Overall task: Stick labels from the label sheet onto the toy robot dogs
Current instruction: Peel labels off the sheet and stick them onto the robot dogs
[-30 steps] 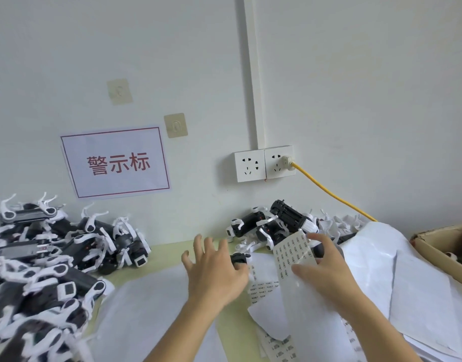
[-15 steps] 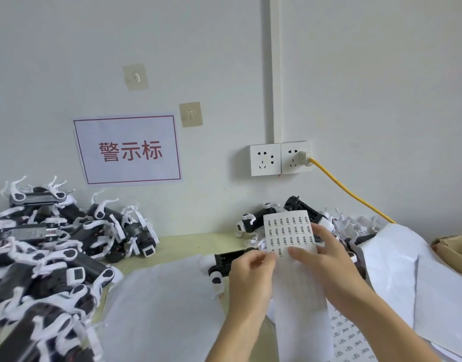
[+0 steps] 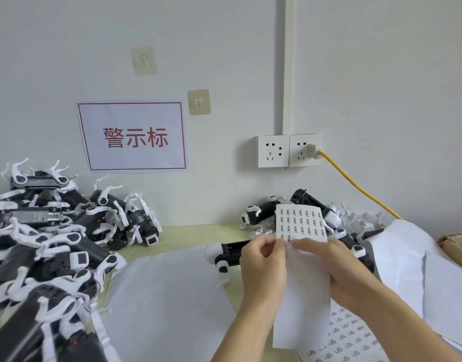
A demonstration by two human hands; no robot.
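A white label sheet (image 3: 300,223) with rows of small black-printed labels stands upright in front of me. My right hand (image 3: 339,270) grips it from the right side, thumb across its face. My left hand (image 3: 264,262) pinches at the sheet's left edge, where the printed rows end. Just behind my left hand a black-and-white toy robot dog (image 3: 228,254) lies on its side on the table. Whether a label is between my left fingertips I cannot tell.
A big heap of toy dogs (image 3: 57,239) fills the left. A smaller pile of dogs (image 3: 318,210) lies at the back right. White paper sheets (image 3: 169,296) cover the yellow-green table (image 3: 188,232). Another label sheet (image 3: 347,338) lies lower right, and a cardboard box (image 3: 457,246) stands far right.
My left hand left the toy dog and came to the sheet's left edge. The right hand raised the sheet upright. The camera view shifted left and up.
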